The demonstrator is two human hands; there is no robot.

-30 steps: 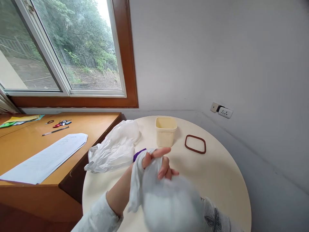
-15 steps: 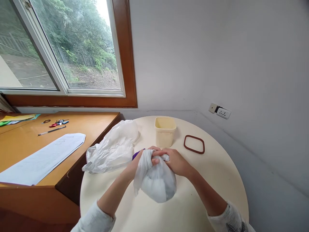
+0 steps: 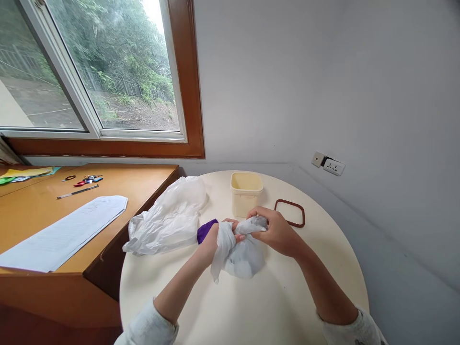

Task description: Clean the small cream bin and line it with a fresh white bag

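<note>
Head view: where is the bag (image 3: 247, 263)?

– Between the two hands, over the near half of the round table (image 3: 323, 278). Its full, rounded body sits below them, on the wearer's side. I can't tell whether its underside touches the tabletop.

– How are the fingers set?

– Both sets are closed on plastic. The right hand (image 3: 282, 235) grips the far end of the twisted neck (image 3: 247, 228); the left hand (image 3: 209, 247) has a loop (image 3: 224, 242) of the same film round it, with the thumb and fingertips poking out beside the neck.

– Which relation matters most?

– The neck's line, I'd judge. Its long axis runs rightward from the left thumb, tilting slightly away from the wearer, into the right hand. So the right hand is nearer the neck's end, the left nearer the loop.

– What lies around them?

– Just beyond the left wrist, something purple (image 3: 207, 231); what it is, I can't make out. Left of that spreads a crumpled white sack (image 3: 168, 218). Past the hands stands an upright, lidless tub (image 3: 246, 203), and right of it a brown ring (image 3: 303, 218) lies flat, partly behind the right hand.

– And farther off?

– A wooden table on the left, with papers (image 3: 68, 235) and a pen (image 3: 77, 192).
</note>
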